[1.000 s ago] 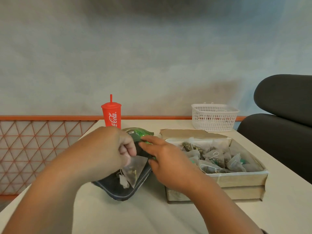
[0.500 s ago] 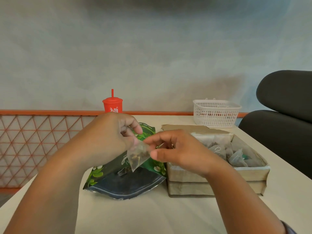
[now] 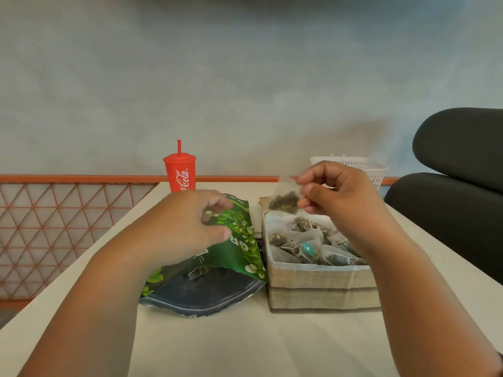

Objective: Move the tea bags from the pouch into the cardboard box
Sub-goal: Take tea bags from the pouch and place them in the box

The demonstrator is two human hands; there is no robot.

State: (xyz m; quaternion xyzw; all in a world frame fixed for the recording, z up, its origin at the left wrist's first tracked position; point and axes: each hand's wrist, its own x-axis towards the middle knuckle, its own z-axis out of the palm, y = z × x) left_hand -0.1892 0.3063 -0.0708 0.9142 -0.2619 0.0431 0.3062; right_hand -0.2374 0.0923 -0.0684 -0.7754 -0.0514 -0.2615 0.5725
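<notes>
Fingers (image 3: 313,178) of the right hand (image 3: 337,197) pinch a tea bag (image 3: 284,201) by its upper edge, holding it above the far end of the box (image 3: 321,284), over the bags (image 3: 307,240) heaped inside. The left hand (image 3: 185,227) grips the top of the green pouch (image 3: 242,248), which lies on the table (image 3: 245,346) just beside the box, its mouth open toward the person. The sound course, it seems, is to lower the bag onto the heap before letting go, clear of the rim, with the pouch held steady. A red cup (image 3: 180,174) and a white basket (image 3: 379,170) stand behind.
</notes>
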